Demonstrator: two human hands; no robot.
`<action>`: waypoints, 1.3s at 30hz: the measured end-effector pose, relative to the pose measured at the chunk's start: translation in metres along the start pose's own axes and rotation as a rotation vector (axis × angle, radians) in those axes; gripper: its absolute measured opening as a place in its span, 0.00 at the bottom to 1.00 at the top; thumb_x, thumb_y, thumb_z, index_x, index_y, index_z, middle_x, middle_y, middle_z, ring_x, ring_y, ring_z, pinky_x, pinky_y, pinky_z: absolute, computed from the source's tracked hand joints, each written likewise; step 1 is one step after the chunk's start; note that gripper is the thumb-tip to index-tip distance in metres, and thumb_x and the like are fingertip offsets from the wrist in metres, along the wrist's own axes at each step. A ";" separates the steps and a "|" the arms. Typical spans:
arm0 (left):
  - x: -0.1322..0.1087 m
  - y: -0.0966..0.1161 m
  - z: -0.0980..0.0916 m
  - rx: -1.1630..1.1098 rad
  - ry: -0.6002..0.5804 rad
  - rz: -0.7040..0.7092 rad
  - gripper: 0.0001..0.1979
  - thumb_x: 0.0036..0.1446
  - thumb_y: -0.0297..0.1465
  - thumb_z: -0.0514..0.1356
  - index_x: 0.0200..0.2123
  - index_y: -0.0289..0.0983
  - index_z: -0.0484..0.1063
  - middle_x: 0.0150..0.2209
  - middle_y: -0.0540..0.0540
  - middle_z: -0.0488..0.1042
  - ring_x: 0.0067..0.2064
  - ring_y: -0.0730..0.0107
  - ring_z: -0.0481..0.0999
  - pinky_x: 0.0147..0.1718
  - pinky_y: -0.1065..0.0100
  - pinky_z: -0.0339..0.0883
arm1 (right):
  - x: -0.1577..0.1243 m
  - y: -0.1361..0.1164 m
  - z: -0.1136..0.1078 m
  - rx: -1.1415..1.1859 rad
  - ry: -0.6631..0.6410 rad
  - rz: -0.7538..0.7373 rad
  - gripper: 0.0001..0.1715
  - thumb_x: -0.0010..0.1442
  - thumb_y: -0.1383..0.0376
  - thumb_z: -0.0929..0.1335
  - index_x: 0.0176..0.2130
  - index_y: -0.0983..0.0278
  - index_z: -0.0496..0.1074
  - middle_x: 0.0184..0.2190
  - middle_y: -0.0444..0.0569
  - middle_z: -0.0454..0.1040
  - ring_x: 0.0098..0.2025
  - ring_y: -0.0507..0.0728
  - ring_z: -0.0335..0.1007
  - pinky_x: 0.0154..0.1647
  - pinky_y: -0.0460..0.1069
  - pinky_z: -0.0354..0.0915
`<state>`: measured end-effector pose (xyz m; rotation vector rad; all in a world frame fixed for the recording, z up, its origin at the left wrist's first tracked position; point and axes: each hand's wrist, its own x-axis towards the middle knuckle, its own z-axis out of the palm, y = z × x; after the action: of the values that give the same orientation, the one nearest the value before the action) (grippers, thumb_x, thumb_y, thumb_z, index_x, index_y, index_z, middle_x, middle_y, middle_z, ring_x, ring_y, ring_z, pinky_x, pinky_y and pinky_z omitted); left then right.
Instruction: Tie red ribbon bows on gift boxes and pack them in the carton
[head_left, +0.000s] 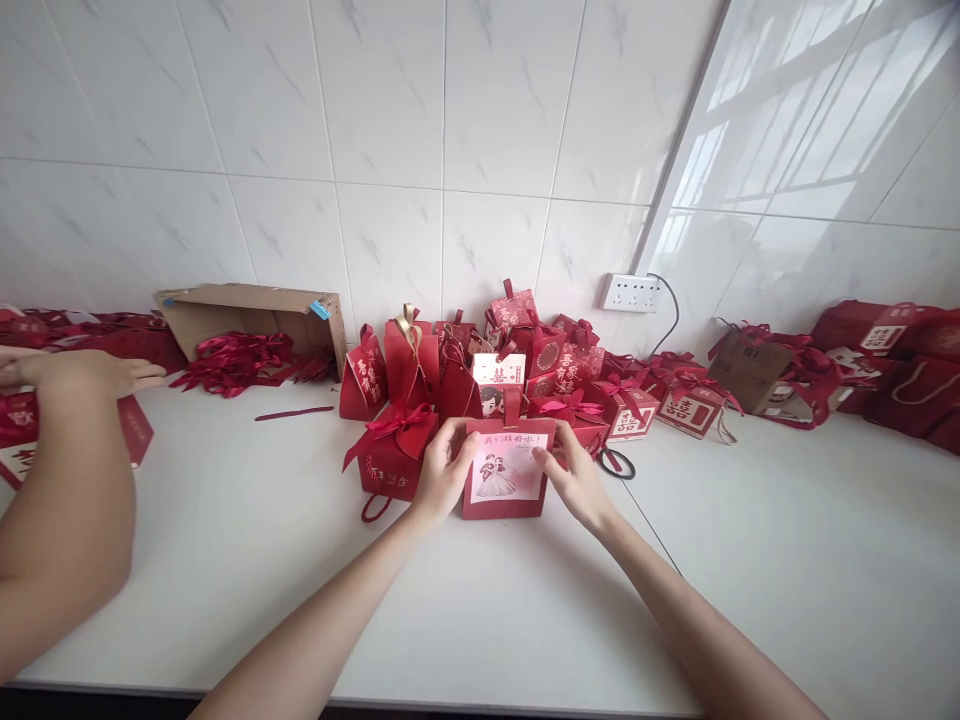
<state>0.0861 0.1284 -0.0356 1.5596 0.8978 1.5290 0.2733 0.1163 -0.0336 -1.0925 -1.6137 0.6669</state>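
Note:
Both my hands grip a red gift box (504,508) by its two sides, upright at the front of a pile. Its face has a pink panel with a drawn bride and groom, and a short ribbon loop stands on top. My left hand (442,470) is closed on the left side, thumb on the front edge. On the right side my right hand (576,472) is closed, its thumb on the panel. Just left of my left hand sits a red box with a bow (390,460). Directly behind the held box stands a white-fronted box (499,372).
Several red gift boxes crowd against the tiled wall, near a power strip (631,293). Black-handled scissors (616,463) lie right of my hands. A cardboard box (247,295) with red ribbons stands back left. At far left, another person's arm (75,500) reaches over a red box. Red bags (911,370) sit far right.

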 end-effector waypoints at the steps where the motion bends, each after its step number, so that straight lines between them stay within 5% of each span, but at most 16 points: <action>1: -0.001 0.002 0.001 0.027 -0.018 -0.009 0.14 0.56 0.42 0.56 0.37 0.37 0.68 0.37 0.45 0.75 0.39 0.65 0.74 0.38 0.67 0.67 | 0.000 0.000 0.000 0.027 0.053 -0.036 0.18 0.58 0.55 0.64 0.46 0.61 0.63 0.44 0.53 0.73 0.42 0.60 0.71 0.43 0.56 0.68; 5: -0.003 0.006 0.000 0.058 -0.069 0.032 0.10 0.56 0.38 0.55 0.31 0.37 0.67 0.29 0.51 0.72 0.31 0.71 0.70 0.30 0.71 0.64 | -0.002 -0.008 -0.001 0.002 0.219 -0.239 0.16 0.61 0.58 0.64 0.48 0.60 0.63 0.45 0.53 0.71 0.45 0.58 0.70 0.44 0.54 0.68; 10: -0.007 0.015 -0.001 0.037 -0.137 0.102 0.08 0.53 0.35 0.55 0.28 0.37 0.66 0.24 0.52 0.68 0.27 0.72 0.68 0.27 0.71 0.61 | -0.011 -0.023 0.005 -0.135 0.144 -0.440 0.03 0.61 0.64 0.64 0.37 0.61 0.67 0.33 0.48 0.72 0.35 0.54 0.70 0.35 0.49 0.67; 15: -0.010 0.026 0.003 0.144 -0.046 0.198 0.06 0.50 0.34 0.59 0.30 0.38 0.68 0.29 0.50 0.73 0.32 0.69 0.73 0.32 0.70 0.67 | -0.018 -0.030 0.013 -0.094 0.109 -0.435 0.05 0.61 0.65 0.64 0.31 0.61 0.65 0.25 0.43 0.70 0.23 0.49 0.63 0.21 0.44 0.60; 21: -0.012 0.029 0.005 0.212 0.013 0.272 0.05 0.51 0.33 0.59 0.28 0.38 0.68 0.27 0.50 0.74 0.30 0.70 0.74 0.32 0.71 0.68 | -0.019 -0.029 0.015 -0.071 0.107 -0.402 0.04 0.60 0.63 0.65 0.33 0.61 0.66 0.28 0.44 0.73 0.27 0.51 0.68 0.26 0.46 0.65; 39: -0.011 0.021 0.011 0.208 0.052 0.181 0.07 0.52 0.36 0.60 0.30 0.38 0.67 0.25 0.51 0.74 0.29 0.70 0.76 0.29 0.71 0.68 | -0.018 -0.016 0.026 -0.166 0.204 -0.449 0.05 0.61 0.65 0.63 0.41 0.59 0.62 0.34 0.46 0.73 0.35 0.54 0.72 0.36 0.49 0.70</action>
<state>0.0962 0.1082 -0.0224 1.7981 0.9932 1.6520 0.2444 0.0954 -0.0361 -0.8396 -1.6784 0.1231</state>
